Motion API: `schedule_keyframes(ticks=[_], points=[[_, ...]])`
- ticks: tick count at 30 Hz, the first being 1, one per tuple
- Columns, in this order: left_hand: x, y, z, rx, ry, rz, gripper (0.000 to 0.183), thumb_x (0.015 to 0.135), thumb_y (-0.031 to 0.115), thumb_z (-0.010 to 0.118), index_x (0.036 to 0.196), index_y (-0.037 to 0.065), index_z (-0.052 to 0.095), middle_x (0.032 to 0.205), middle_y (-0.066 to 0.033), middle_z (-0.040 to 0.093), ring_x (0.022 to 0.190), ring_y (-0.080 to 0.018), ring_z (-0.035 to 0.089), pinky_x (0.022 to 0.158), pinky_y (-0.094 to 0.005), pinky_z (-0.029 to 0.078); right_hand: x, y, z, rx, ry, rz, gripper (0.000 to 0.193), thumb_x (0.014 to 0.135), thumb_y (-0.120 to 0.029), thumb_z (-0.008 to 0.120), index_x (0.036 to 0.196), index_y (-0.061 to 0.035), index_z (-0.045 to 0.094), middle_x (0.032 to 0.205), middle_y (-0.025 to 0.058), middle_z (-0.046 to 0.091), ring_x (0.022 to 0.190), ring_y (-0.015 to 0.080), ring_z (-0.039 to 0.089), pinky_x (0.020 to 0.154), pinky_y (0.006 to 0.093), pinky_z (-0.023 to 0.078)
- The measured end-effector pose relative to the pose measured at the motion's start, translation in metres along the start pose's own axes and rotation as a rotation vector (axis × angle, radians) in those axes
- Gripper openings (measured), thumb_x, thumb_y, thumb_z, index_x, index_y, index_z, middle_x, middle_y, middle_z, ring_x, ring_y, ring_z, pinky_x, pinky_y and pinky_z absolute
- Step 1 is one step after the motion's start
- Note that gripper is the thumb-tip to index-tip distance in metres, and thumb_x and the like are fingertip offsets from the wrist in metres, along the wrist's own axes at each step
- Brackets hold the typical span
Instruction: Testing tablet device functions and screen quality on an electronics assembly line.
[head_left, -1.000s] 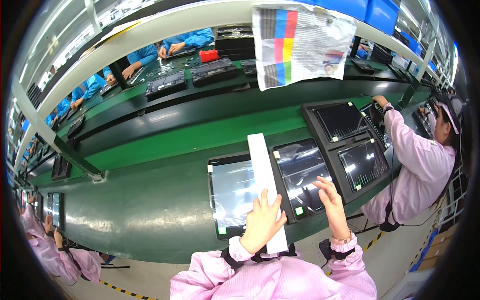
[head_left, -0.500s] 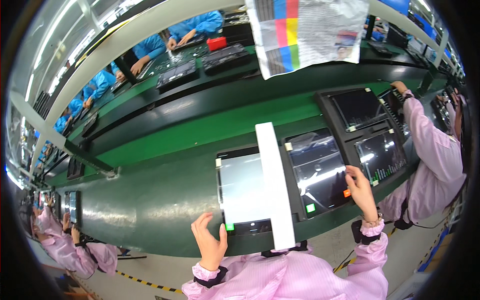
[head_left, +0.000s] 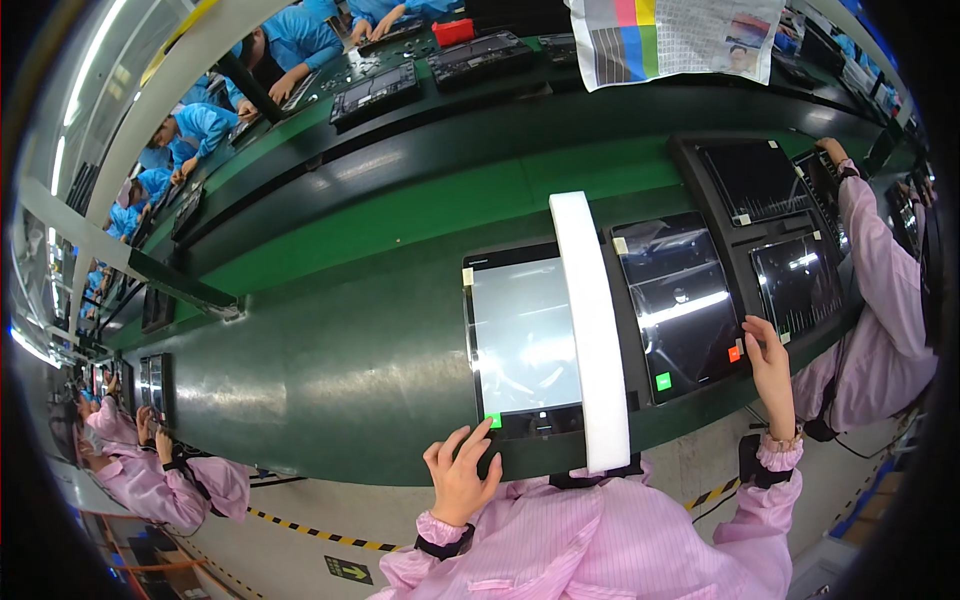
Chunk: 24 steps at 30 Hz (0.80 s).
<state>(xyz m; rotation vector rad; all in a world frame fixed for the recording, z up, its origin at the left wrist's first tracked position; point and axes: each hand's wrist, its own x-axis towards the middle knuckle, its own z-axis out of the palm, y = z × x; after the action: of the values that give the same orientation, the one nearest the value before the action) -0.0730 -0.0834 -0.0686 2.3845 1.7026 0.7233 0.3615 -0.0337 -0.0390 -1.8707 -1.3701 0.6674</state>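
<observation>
My left hand [head_left: 463,472] has its fingers apart and holds nothing. Its fingertip reaches the green square at the lower left corner of a tablet with a pale lit screen [head_left: 525,335]. A long white foam strip [head_left: 592,340] stands between that tablet and a second one, covering the first tablet's right edge. The second tablet [head_left: 685,315] has a dark, reflective screen with a green and an orange square near its lower edge. Beside its lower right edge, my right hand [head_left: 770,375] is open with bent fingers, close to the orange square; contact cannot be made out.
Right of the dark tablet, a black tray [head_left: 690,165] holds two more dark-screened tablets [head_left: 745,180]. A co-worker's hand [head_left: 832,152] is at its far side. A printed sheet [head_left: 675,45] hangs above the green bench [head_left: 330,380]. Co-workers in blue sit across a black rail [head_left: 420,140].
My left hand has moved from beside the lit tablet onto its lower left corner. My right hand stays by the dark tablet's right edge. The whole view has shifted.
</observation>
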Motion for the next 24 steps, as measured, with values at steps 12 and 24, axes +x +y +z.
schedule_keyframes(ticks=[12,24], points=[[0.003,-0.009,0.008,-0.072,0.069,0.005,0.044,0.075,0.017,0.064,0.112,0.006,0.042,0.129,-0.0108,0.054,0.114,-0.0272,0.044,0.094,-0.0417,0.027,-0.059,-0.056,0.056,-0.51,0.09,-0.241,0.074,0.076,-0.022,0.071,0.137,-0.0001,0.034,0.145,0.0201,0.027,0.134,0.0366,0.026,0.11,0.0486,0.018],[0.025,-0.012,0.019,-0.093,0.058,-0.044,0.087,0.061,0.043,0.082,0.124,0.008,0.032,0.14,-0.015,0.038,0.127,-0.0327,0.033,0.102,-0.0468,0.021,-0.068,-0.054,0.105,-0.55,0.078,-0.41,0.064,0.076,-0.01,0.068,0.133,-0.0045,0.039,0.146,0.0181,0.028,0.138,0.0347,0.021,0.111,0.0559,0.011]])
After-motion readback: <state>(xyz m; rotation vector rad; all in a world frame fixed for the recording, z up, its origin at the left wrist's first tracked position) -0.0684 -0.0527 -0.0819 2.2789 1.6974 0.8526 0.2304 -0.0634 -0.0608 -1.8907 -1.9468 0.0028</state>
